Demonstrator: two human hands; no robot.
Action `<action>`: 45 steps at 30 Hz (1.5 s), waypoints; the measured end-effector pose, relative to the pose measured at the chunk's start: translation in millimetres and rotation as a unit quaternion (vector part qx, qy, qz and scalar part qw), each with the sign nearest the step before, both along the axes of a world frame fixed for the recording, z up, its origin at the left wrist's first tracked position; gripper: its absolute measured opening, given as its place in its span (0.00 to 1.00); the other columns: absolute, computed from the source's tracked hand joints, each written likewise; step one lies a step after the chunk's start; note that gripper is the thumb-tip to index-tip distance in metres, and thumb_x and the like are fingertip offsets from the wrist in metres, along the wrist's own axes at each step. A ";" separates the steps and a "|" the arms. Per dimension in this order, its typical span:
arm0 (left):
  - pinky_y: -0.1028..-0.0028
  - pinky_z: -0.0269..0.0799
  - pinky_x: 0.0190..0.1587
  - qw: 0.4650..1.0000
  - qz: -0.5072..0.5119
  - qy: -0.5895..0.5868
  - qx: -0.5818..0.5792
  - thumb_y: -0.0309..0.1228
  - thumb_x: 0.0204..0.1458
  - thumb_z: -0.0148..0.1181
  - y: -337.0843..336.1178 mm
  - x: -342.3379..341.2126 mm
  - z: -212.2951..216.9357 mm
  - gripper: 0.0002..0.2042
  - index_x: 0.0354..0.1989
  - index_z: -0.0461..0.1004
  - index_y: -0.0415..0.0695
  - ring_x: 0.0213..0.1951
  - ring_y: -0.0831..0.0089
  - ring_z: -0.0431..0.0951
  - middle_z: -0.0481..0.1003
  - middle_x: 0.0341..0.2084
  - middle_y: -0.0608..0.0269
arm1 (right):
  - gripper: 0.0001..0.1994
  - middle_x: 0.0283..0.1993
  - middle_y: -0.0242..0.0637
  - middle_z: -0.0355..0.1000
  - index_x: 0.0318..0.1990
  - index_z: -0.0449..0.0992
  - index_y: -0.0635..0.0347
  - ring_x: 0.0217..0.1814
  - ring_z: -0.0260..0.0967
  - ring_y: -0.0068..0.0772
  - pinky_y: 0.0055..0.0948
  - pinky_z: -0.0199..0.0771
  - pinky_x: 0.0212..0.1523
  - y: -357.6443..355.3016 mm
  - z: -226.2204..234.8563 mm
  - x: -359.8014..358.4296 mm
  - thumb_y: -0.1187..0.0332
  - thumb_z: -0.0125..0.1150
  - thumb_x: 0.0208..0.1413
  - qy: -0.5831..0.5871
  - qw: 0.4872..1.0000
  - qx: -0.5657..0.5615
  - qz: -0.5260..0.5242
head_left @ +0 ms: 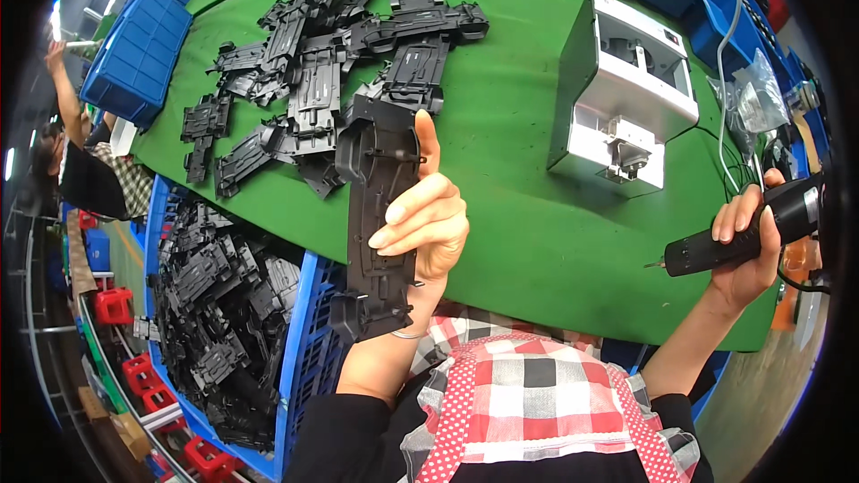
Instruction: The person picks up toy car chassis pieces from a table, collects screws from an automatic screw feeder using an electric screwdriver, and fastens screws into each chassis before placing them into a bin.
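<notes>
Fingers (407, 215) of the left hand (429, 228) clench a long black plastic chassis (380, 215), upright, long axis running near to far. Well apart to the right, the right hand (747, 246) grips an electric screwdriver (734, 246) above the green table (528, 215), tip pointing left toward the chassis.

The left hand (428, 215) was raised in front of the chest, forearm rising steeply from the lower edge, wrist bent slightly back. Its fingers (404, 206) were curled around from the right side and the thumb stretched straight up, so the grip was closed. The right hand (747, 241) was held out to the right, forearm slanting up and outward, its fingers (735, 215) wrapped over from above in a closed grip, palm turned toward the body.
</notes>
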State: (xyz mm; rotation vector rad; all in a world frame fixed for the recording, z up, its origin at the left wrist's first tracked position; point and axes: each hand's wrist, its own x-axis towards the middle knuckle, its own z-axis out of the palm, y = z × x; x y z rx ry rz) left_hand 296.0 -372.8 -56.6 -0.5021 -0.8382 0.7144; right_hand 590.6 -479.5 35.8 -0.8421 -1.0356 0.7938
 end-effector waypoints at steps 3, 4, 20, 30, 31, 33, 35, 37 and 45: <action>0.75 0.74 0.13 1.000 0.009 0.015 -0.004 0.14 0.50 0.39 -0.8 3.3 -0.2 0.25 0.60 0.51 0.32 0.14 0.65 0.74 0.67 0.18 0.45 | 0.18 0.23 0.35 0.59 0.52 0.54 0.66 0.20 0.60 0.26 0.24 0.64 0.23 1.8 0.3 -1.8 0.69 0.44 0.57 0.017 1.000 0.007 -0.009; 0.76 0.72 0.12 1.000 0.002 0.013 -0.013 0.14 0.50 0.40 -0.8 3.2 -1.1 0.24 0.58 0.53 0.30 0.13 0.66 0.73 0.67 0.18 0.46 | 0.18 0.23 0.35 0.59 0.52 0.54 0.66 0.20 0.60 0.26 0.24 0.64 0.23 2.5 0.9 -2.6 0.69 0.44 0.57 0.016 1.000 0.012 -0.012; 0.73 0.75 0.39 0.881 0.111 0.453 0.083 0.43 0.53 0.51 8.0 -16.0 -2.6 0.18 0.41 0.66 0.40 0.36 0.67 0.75 0.69 0.40 0.48 | 0.15 0.17 0.37 0.60 0.43 0.55 0.63 0.12 0.58 0.26 0.25 0.67 0.14 12.9 12.0 -21.2 0.70 0.52 0.51 0.065 0.988 0.086 -0.107; 0.71 0.75 0.37 0.615 0.117 0.760 0.174 0.32 0.52 0.54 -9.1 4.7 36.1 0.15 0.43 0.70 0.33 0.34 0.68 0.77 0.75 0.35 0.52 | 0.16 0.19 0.35 0.60 0.46 0.56 0.63 0.14 0.59 0.25 0.24 0.67 0.17 12.8 33.9 -29.5 0.75 0.51 0.49 0.078 0.982 0.112 -0.133; 0.71 0.75 0.38 0.599 0.119 0.769 0.190 0.33 0.52 0.53 -10.1 9.5 30.7 0.15 0.44 0.70 0.34 0.35 0.68 0.77 0.75 0.36 0.53 | 0.17 0.19 0.35 0.60 0.46 0.56 0.63 0.14 0.59 0.25 0.24 0.67 0.17 14.6 33.4 -28.0 0.76 0.51 0.49 0.080 0.981 0.114 -0.137; 0.71 0.74 0.37 0.587 0.118 0.779 0.189 0.31 0.52 0.54 -8.4 19.8 21.3 0.14 0.42 0.70 0.34 0.33 0.69 0.77 0.75 0.34 0.55 | 0.16 0.20 0.34 0.60 0.45 0.58 0.62 0.16 0.59 0.24 0.25 0.67 0.18 21.4 38.3 -28.5 0.77 0.51 0.48 0.071 0.979 0.107 -0.159; 0.71 0.74 0.36 0.561 0.135 0.799 0.171 0.28 0.52 0.54 -13.8 30.5 16.3 0.11 0.41 0.70 0.34 0.32 0.69 0.77 0.75 0.32 0.56 | 0.17 0.22 0.34 0.60 0.46 0.58 0.63 0.18 0.61 0.25 0.26 0.68 0.20 29.5 40.7 -30.4 0.78 0.51 0.48 0.065 0.977 0.116 -0.169; 0.71 0.75 0.34 0.552 0.140 0.801 0.185 0.28 0.51 0.55 -20.2 35.8 19.4 0.10 0.40 0.71 0.35 0.30 0.69 0.77 0.75 0.31 0.56 | 0.18 0.23 0.36 0.61 0.48 0.58 0.65 0.18 0.62 0.27 0.27 0.68 0.21 37.3 42.6 -35.5 0.78 0.51 0.48 0.053 0.975 0.128 -0.175; 0.73 0.75 0.31 0.535 0.105 0.818 0.183 0.27 0.51 0.55 -39.1 54.3 8.2 0.09 0.38 0.71 0.34 0.28 0.71 0.77 0.75 0.28 0.56 | 0.14 0.23 0.37 0.62 0.46 0.59 0.63 0.19 0.61 0.27 0.28 0.67 0.22 61.5 29.3 -46.4 0.79 0.48 0.50 -0.012 0.973 0.138 -0.183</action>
